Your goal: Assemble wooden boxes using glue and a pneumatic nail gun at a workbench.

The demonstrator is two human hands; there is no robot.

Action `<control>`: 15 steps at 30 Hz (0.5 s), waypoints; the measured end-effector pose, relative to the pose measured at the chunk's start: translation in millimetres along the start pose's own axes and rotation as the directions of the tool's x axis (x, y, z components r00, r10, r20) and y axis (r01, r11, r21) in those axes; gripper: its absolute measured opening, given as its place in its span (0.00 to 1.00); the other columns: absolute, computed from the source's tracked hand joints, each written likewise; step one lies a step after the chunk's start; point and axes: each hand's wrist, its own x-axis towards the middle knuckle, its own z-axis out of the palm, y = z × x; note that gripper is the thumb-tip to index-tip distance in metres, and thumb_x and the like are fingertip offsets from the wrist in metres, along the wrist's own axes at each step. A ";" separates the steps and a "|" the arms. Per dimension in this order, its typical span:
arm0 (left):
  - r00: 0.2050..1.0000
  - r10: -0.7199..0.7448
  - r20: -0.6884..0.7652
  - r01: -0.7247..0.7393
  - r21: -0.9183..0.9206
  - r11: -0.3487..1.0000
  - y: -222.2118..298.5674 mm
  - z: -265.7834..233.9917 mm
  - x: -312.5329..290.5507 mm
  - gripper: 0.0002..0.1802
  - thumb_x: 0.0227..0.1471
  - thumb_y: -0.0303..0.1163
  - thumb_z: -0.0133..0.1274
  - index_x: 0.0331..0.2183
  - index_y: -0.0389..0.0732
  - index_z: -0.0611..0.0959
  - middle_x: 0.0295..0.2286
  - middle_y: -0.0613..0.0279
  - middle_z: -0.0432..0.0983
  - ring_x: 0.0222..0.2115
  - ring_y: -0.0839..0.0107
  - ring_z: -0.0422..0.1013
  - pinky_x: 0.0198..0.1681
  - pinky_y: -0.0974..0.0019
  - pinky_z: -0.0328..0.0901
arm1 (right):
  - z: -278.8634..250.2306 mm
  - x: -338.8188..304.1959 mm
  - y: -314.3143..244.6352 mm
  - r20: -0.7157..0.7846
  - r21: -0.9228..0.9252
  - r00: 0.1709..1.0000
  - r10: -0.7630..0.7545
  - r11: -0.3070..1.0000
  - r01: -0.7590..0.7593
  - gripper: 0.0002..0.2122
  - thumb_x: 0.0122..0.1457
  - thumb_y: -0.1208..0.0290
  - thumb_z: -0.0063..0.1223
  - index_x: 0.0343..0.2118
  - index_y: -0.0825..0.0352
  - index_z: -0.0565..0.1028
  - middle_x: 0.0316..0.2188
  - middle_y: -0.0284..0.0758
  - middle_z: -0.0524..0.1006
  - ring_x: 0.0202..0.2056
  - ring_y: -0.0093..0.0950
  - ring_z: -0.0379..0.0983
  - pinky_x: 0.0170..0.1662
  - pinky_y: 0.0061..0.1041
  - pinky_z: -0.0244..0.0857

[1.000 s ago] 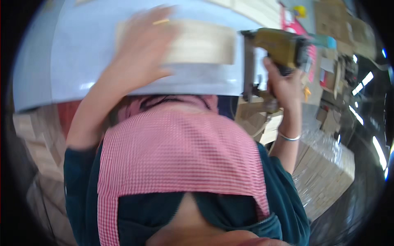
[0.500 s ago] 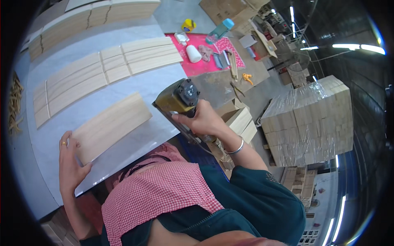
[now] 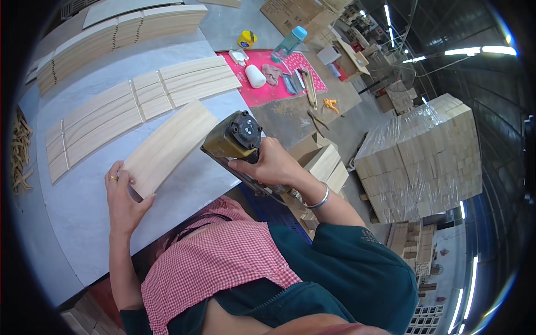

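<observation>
My left hand (image 3: 125, 204) grips the near left end of a plain pale wooden board (image 3: 170, 144), thumb on the near edge and fingers at the far one. The board lies at a slant over the white worktop, and its far right end reaches close to the nail gun. In my right hand (image 3: 274, 161) is the black and gold nail gun (image 3: 230, 138), held by its handle above the front edge of the worktop. Behind the board lies a row of pale wooden slats (image 3: 103, 121) with narrow strips across them.
A stack of boards (image 3: 120, 34) stands at the back left, wood scraps (image 3: 20, 151) at the far left. A pink cloth (image 3: 262, 96) bears a white bottle (image 3: 255, 76); a teal bottle (image 3: 289, 43) stands behind. Pliers (image 3: 317, 123) lie to the right. A wrapped wood pallet (image 3: 419, 162) stands beyond.
My left hand has moved right and away from me with the board, which now slants more steeply. The nail gun has shifted slightly left, closer to the board's end.
</observation>
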 end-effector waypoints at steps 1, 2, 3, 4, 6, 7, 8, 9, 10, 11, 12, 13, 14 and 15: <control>1.000 -0.026 -0.010 0.026 -0.007 1.000 -0.6 1.1 1.7 0.31 0.26 0.30 0.69 0.33 0.38 0.68 0.55 0.46 0.62 0.53 0.47 0.60 0.57 0.53 0.59 | 0.8 4.3 2.0 0.018 0.003 1.000 0.000 1.000 0.000 0.17 0.53 0.72 0.66 0.45 0.72 0.77 0.39 0.40 0.82 0.37 0.30 0.78 0.42 0.28 0.72; 1.000 -0.001 0.005 0.001 -0.016 1.000 -9.5 1.8 4.7 0.34 0.28 0.36 0.71 0.38 0.35 0.72 0.55 0.45 0.64 0.54 0.45 0.61 0.59 0.51 0.58 | 1.0 6.4 2.2 0.021 0.094 0.998 -0.057 0.994 0.055 0.18 0.52 0.73 0.66 0.46 0.72 0.77 0.38 0.39 0.82 0.36 0.28 0.77 0.41 0.27 0.72; 0.995 0.098 -0.028 -0.097 0.025 0.995 -37.0 10.2 2.0 0.40 0.30 0.39 0.71 0.45 0.32 0.74 0.55 0.42 0.65 0.55 0.43 0.61 0.61 0.50 0.57 | 0.8 7.5 -9.3 0.022 -0.021 0.995 0.101 0.995 -0.100 0.18 0.52 0.73 0.66 0.46 0.72 0.77 0.37 0.37 0.82 0.34 0.27 0.76 0.39 0.27 0.71; 0.992 0.122 0.033 -0.124 0.051 0.991 -35.6 4.3 8.3 0.45 0.31 0.40 0.70 0.52 0.31 0.74 0.56 0.41 0.65 0.56 0.43 0.61 0.62 0.49 0.57 | 12.2 8.4 -0.8 -0.147 -0.013 0.976 -0.162 0.987 0.162 0.13 0.54 0.70 0.63 0.37 0.76 0.79 0.26 0.40 0.80 0.23 0.27 0.73 0.26 0.27 0.68; 0.978 0.209 -0.002 -0.209 0.071 0.975 -19.2 2.0 19.5 0.30 0.34 0.38 0.70 0.38 0.36 0.74 0.55 0.47 0.66 0.56 0.47 0.62 0.60 0.52 0.59 | 6.5 -8.3 -7.9 -0.123 0.167 0.991 0.050 0.986 -0.029 0.09 0.56 0.71 0.63 0.32 0.74 0.80 0.15 0.32 0.75 0.11 0.20 0.63 0.16 0.19 0.58; 0.991 0.133 0.028 -0.135 0.062 0.989 -13.6 -2.4 16.1 0.29 0.33 0.37 0.70 0.36 0.38 0.73 0.55 0.49 0.66 0.56 0.48 0.62 0.59 0.53 0.59 | 6.3 -11.9 -14.4 -0.103 0.156 0.988 0.113 0.983 -0.096 0.09 0.56 0.71 0.64 0.32 0.74 0.80 0.15 0.32 0.75 0.11 0.19 0.63 0.15 0.19 0.57; 0.995 0.085 0.045 -0.086 0.034 0.996 -10.3 -5.3 15.3 0.28 0.33 0.37 0.70 0.34 0.40 0.71 0.55 0.51 0.65 0.56 0.50 0.62 0.58 0.54 0.60 | 4.8 -13.3 -18.9 -0.115 0.125 0.978 0.176 0.979 -0.161 0.09 0.56 0.72 0.64 0.32 0.74 0.80 0.14 0.31 0.74 0.12 0.19 0.63 0.15 0.18 0.57; 0.998 0.021 0.056 -0.021 0.015 1.000 -9.4 -5.0 13.8 0.28 0.33 0.36 0.71 0.34 0.42 0.71 0.56 0.54 0.64 0.55 0.52 0.63 0.58 0.56 0.61 | 5.7 -9.6 -16.5 -0.108 0.139 0.982 0.155 0.980 -0.139 0.08 0.56 0.72 0.64 0.29 0.73 0.79 0.14 0.30 0.73 0.12 0.18 0.62 0.15 0.18 0.54; 0.999 0.009 0.042 -0.010 0.031 0.999 -16.8 -5.0 6.1 0.28 0.32 0.33 0.71 0.35 0.42 0.71 0.56 0.57 0.64 0.56 0.54 0.63 0.57 0.57 0.62 | 10.3 -6.3 -15.9 -0.077 0.147 0.987 0.144 0.980 -0.132 0.08 0.57 0.72 0.64 0.29 0.72 0.78 0.14 0.30 0.73 0.12 0.17 0.62 0.15 0.18 0.54; 1.000 0.006 0.027 -0.007 0.039 0.999 -21.4 -1.9 -1.2 0.29 0.32 0.30 0.70 0.36 0.43 0.70 0.57 0.61 0.64 0.56 0.56 0.63 0.57 0.58 0.62 | 12.9 -4.5 -14.4 -0.056 0.150 0.989 0.136 0.980 -0.127 0.08 0.57 0.73 0.64 0.28 0.71 0.78 0.14 0.29 0.73 0.11 0.17 0.62 0.14 0.18 0.54; 0.999 -0.008 0.032 0.006 0.040 0.999 -21.6 -2.0 -4.5 0.29 0.32 0.30 0.70 0.36 0.43 0.70 0.57 0.61 0.64 0.56 0.56 0.63 0.57 0.58 0.62 | 14.7 -5.3 -12.9 -0.041 0.150 0.989 0.140 0.980 -0.132 0.08 0.57 0.73 0.64 0.28 0.71 0.78 0.14 0.29 0.73 0.11 0.17 0.62 0.14 0.18 0.54; 0.999 -0.009 0.039 0.009 0.013 1.000 -19.4 -3.7 -5.4 0.29 0.32 0.30 0.70 0.36 0.44 0.70 0.57 0.61 0.64 0.56 0.56 0.63 0.57 0.58 0.62 | 16.1 -5.6 -12.1 -0.041 0.146 0.988 0.147 0.979 -0.140 0.08 0.57 0.73 0.65 0.28 0.71 0.78 0.14 0.30 0.73 0.11 0.17 0.62 0.14 0.18 0.54; 0.999 -0.009 0.042 0.010 -0.012 1.000 -15.6 -6.6 -4.9 0.29 0.32 0.30 0.70 0.36 0.44 0.70 0.57 0.61 0.64 0.56 0.56 0.63 0.57 0.58 0.62 | 17.0 -5.4 -11.8 -0.043 0.144 0.988 0.151 0.979 -0.143 0.08 0.57 0.73 0.65 0.29 0.71 0.77 0.15 0.30 0.73 0.11 0.17 0.62 0.14 0.18 0.54; 0.999 -0.011 0.044 0.012 -0.037 0.999 -12.2 -8.5 -4.1 0.29 0.33 0.30 0.70 0.36 0.44 0.70 0.57 0.61 0.64 0.56 0.57 0.63 0.57 0.58 0.63 | 17.8 -4.8 -11.7 -0.043 0.141 0.987 0.154 0.979 -0.147 0.08 0.57 0.73 0.65 0.29 0.72 0.77 0.15 0.30 0.73 0.11 0.17 0.62 0.14 0.18 0.54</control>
